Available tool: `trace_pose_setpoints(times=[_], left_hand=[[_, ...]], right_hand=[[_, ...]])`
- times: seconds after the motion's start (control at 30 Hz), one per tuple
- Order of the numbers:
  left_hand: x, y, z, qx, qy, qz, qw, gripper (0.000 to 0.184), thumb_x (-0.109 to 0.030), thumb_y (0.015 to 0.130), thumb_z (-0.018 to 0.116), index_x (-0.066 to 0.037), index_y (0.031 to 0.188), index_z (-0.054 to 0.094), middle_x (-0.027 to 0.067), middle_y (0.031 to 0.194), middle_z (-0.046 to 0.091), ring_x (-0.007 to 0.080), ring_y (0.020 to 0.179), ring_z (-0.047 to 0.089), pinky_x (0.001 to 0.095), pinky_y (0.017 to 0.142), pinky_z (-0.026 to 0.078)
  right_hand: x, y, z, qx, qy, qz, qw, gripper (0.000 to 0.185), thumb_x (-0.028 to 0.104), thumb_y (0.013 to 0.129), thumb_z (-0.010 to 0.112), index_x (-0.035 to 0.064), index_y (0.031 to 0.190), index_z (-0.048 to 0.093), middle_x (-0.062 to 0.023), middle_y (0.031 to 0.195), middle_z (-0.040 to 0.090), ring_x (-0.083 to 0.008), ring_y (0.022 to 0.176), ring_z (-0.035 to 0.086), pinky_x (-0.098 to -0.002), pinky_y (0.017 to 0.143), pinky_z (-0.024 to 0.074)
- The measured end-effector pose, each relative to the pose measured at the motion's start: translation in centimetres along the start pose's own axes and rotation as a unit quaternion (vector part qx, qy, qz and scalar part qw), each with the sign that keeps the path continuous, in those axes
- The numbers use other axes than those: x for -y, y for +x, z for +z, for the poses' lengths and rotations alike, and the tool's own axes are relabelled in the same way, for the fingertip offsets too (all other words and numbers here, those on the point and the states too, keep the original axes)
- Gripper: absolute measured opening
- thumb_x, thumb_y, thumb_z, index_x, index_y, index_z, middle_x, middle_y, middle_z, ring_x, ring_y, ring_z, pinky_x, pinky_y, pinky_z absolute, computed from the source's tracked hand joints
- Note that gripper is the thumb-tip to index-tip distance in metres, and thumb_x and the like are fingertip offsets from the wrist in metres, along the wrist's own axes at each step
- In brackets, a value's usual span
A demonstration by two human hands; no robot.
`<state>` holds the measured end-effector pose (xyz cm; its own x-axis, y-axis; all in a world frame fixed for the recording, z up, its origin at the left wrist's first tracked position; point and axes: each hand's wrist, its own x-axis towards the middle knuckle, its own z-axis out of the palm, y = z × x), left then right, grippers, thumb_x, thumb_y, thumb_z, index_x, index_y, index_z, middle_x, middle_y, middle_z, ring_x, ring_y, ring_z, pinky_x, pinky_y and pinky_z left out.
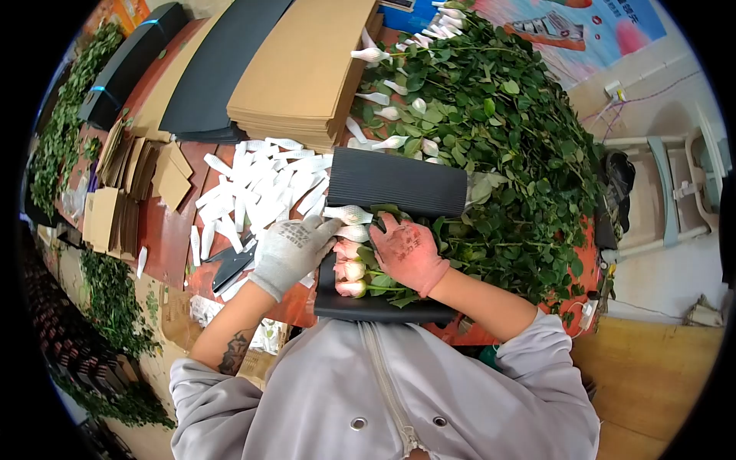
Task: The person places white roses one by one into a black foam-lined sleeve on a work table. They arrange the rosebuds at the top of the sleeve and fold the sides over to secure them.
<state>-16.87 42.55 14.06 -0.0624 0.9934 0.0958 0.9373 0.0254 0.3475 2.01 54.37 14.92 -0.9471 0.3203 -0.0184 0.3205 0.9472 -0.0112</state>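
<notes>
In a grey glove, my left hand (295, 244) has its fingers closed at the tip of a rose bud in a white net sleeve (353, 233). My right hand (410, 249), in a reddish glove, bends its fingers around the stem side of that netted rose; the stem itself is mostly hidden. Another netted bud (347, 214) lies just beyond. Bare pink roses (350, 271) sit in a row nearer to me on a black wrapping sheet (383, 309). Past my hands lies a ribbed black sheet (399, 181).
Loose white net sleeves (264, 180) are heaped left of centre. Leafy rose stems (506, 146) cover the right side, some with netted buds. Stacked brown cardboard (299, 69) and black sheets (218, 73) stand at the back. Small cardboard pieces (115, 215) are at left, a folding chair (667, 192) at right.
</notes>
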Motion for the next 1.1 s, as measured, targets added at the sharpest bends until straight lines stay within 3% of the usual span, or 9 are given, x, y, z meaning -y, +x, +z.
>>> trace_pose_setpoints(times=[0.1, 0.3, 0.43, 0.5, 0.63, 0.7, 0.93, 1.03, 1.1], left_hand=[[0.4, 0.9, 0.9, 0.054, 0.089, 0.026, 0.994, 0.017, -0.018, 0.078, 0.054, -0.014, 0.094, 0.060, 0.0043, 0.082, 0.063, 0.0219, 0.070, 0.063, 0.0351, 0.056, 0.047], [1.9, 0.2, -0.3, -0.029, 0.057, 0.088, 0.994, 0.010, -0.020, 0.078, 0.061, -0.014, 0.086, 0.060, 0.0035, 0.068, 0.056, 0.0239, 0.060, 0.057, 0.0373, 0.055, 0.045], [3.5, -1.1, 0.2, 0.009, 0.042, 0.013, 0.999, 0.012, -0.023, 0.083, 0.054, -0.014, 0.088, 0.060, 0.0074, 0.074, 0.061, 0.0279, 0.063, 0.060, 0.0385, 0.057, 0.047], [4.4, -1.7, 0.2, 0.030, 0.044, -0.048, 0.997, 0.013, -0.022, 0.085, 0.053, -0.012, 0.089, 0.060, 0.0103, 0.078, 0.062, 0.0303, 0.067, 0.060, 0.0402, 0.060, 0.047], [3.3, -1.5, -2.4, 0.048, 0.038, -0.075, 0.995, 0.017, -0.019, 0.083, 0.055, -0.012, 0.097, 0.059, 0.0104, 0.086, 0.063, 0.0309, 0.073, 0.061, 0.0412, 0.063, 0.048], [0.0, -0.4, -3.3, -0.019, -0.032, -0.058, 0.998, 0.019, -0.018, 0.080, 0.059, -0.010, 0.097, 0.062, 0.0099, 0.089, 0.064, 0.0293, 0.081, 0.061, 0.0375, 0.071, 0.048], [3.5, -0.3, 0.0, 0.013, 0.034, 0.044, 0.998, 0.016, -0.014, 0.081, 0.055, -0.010, 0.094, 0.062, 0.0085, 0.079, 0.061, 0.0279, 0.073, 0.061, 0.0394, 0.066, 0.048], [7.8, -2.1, -2.8, -0.039, 0.083, -0.027, 0.995, 0.026, -0.013, 0.077, 0.058, -0.006, 0.101, 0.061, 0.0139, 0.090, 0.063, 0.0287, 0.075, 0.061, 0.0391, 0.070, 0.049], [6.2, -2.3, -4.8, -0.121, 0.146, 0.042, 0.981, 0.032, -0.014, 0.074, 0.062, -0.004, 0.104, 0.060, 0.0167, 0.098, 0.062, 0.0303, 0.083, 0.061, 0.0399, 0.075, 0.048]], right_hand=[[-0.4, 0.0, 1.0, -0.038, -0.002, -0.006, 0.999, 0.018, 0.014, 0.075, 0.051, 0.0057, 0.091, 0.055, -0.0139, 0.099, 0.056, -0.0224, 0.076, 0.062, -0.0306, 0.066, 0.0471], [-0.3, 0.3, 0.8, 0.009, 0.036, 0.049, 0.998, 0.013, 0.013, 0.077, 0.049, 0.0057, 0.086, 0.055, -0.0116, 0.091, 0.057, -0.0224, 0.075, 0.061, -0.0324, 0.064, 0.0470], [-0.7, -0.1, 2.5, -0.078, 0.010, -0.018, 0.997, 0.016, 0.015, 0.079, 0.048, 0.0053, 0.088, 0.057, -0.0114, 0.091, 0.058, -0.0220, 0.075, 0.061, -0.0329, 0.063, 0.0469], [-0.4, 0.3, 1.4, 0.014, 0.040, 0.000, 0.999, 0.016, 0.015, 0.079, 0.049, 0.0059, 0.089, 0.058, -0.0111, 0.091, 0.058, -0.0215, 0.075, 0.061, -0.0316, 0.062, 0.0463], [-0.1, 0.4, 2.6, -0.022, 0.007, -0.005, 1.000, 0.016, 0.016, 0.079, 0.049, 0.0064, 0.089, 0.058, -0.0107, 0.090, 0.058, -0.0212, 0.075, 0.061, -0.0312, 0.062, 0.0458], [-0.2, 0.2, 3.6, -0.090, -0.013, -0.016, 0.996, 0.017, 0.016, 0.079, 0.049, 0.0062, 0.090, 0.058, -0.0113, 0.090, 0.058, -0.0212, 0.075, 0.061, -0.0318, 0.062, 0.0457], [-0.2, 0.6, 2.0, 0.028, 0.018, 0.019, 0.999, 0.019, 0.016, 0.082, 0.044, 0.0063, 0.096, 0.053, -0.0123, 0.096, 0.057, -0.0233, 0.084, 0.060, -0.0309, 0.072, 0.0469], [-0.5, 0.4, 1.6, 0.024, 0.042, 0.018, 0.999, 0.017, 0.016, 0.081, 0.045, 0.0060, 0.093, 0.053, -0.0111, 0.093, 0.056, -0.0233, 0.082, 0.060, -0.0317, 0.071, 0.0473], [-0.7, 0.7, 2.6, 0.015, 0.044, 0.018, 0.999, 0.017, 0.016, 0.081, 0.046, 0.0056, 0.093, 0.053, -0.0114, 0.093, 0.057, -0.0238, 0.082, 0.061, -0.0324, 0.070, 0.0479]])
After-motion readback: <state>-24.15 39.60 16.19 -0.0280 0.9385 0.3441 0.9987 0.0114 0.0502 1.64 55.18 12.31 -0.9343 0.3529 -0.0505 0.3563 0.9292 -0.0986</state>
